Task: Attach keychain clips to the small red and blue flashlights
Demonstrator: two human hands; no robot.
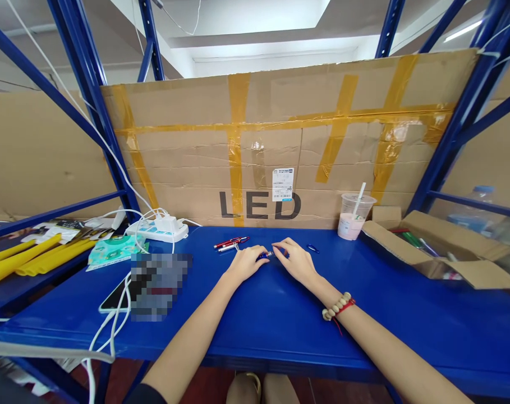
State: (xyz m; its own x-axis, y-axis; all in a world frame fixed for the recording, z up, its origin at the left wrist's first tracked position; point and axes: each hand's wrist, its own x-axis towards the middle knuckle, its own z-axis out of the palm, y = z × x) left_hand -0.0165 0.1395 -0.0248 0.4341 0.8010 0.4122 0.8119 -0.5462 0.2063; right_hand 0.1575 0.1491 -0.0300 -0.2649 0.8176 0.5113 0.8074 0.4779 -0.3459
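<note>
Above the blue table point(255, 331), my left hand point(248, 262) is closed, pinching a small blue pen point(265, 256) with a shiny metal end. My right hand point(295, 261) is close beside it with bent fingers closed at the pen's other end; what those fingertips hold is too small to make out. Just beyond my left hand lie a red pen point(244, 239) and a silver-and-red pen point(227, 247), side by side. A small dark blue pen part point(312, 248) rests to the right of my right hand.
At the right are a plastic cup point(350, 224) with a straw and an open cardboard box point(423, 264) holding several items. A phone point(115, 294), white cables, a power strip point(162, 229) and a teal packet point(114, 251) lie left. Taped cardboard point(187, 168) stands behind.
</note>
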